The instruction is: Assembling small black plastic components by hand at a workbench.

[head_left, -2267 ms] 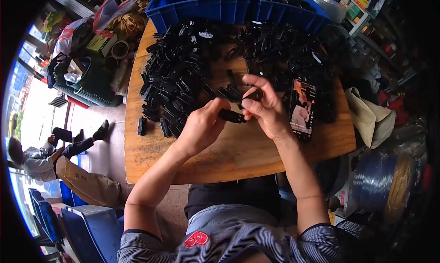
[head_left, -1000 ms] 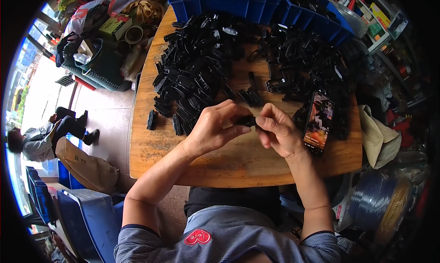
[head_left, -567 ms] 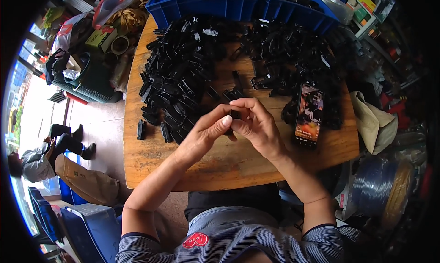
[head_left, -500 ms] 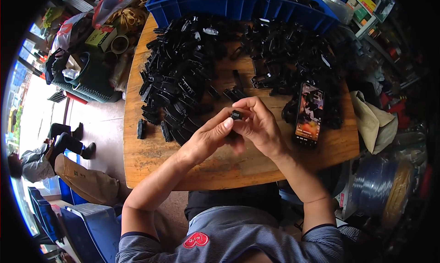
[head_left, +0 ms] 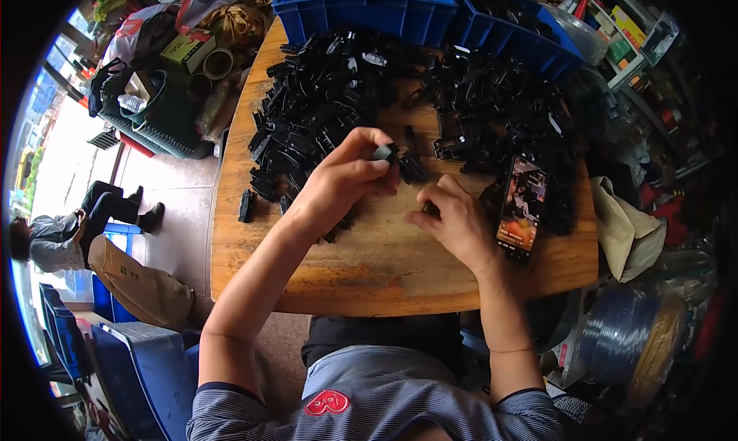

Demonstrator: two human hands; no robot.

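Note:
My left hand (head_left: pixel 346 178) is raised over the wooden table (head_left: pixel 384 272) and pinches a small black plastic part (head_left: pixel 383 152) between thumb and fingers. It hovers beside a big heap of black plastic parts (head_left: pixel 315 118) on the left. My right hand (head_left: pixel 457 222) rests lower on the table with fingers curled around another small black piece (head_left: pixel 430 208), mostly hidden. A second heap of black parts (head_left: pixel 500 103) lies to the right.
A phone with a lit screen (head_left: pixel 523 205) lies just right of my right hand. Two blue bins (head_left: pixel 361 6) stand at the table's far edge. A beige cloth bag (head_left: pixel 626 226) hangs off the right edge. A person (head_left: pixel 54 237) sits on the floor far left.
My hands were pressed together on one black part; they have since separated. The left hand rose toward the left heap with a part, and the right dropped toward the table.

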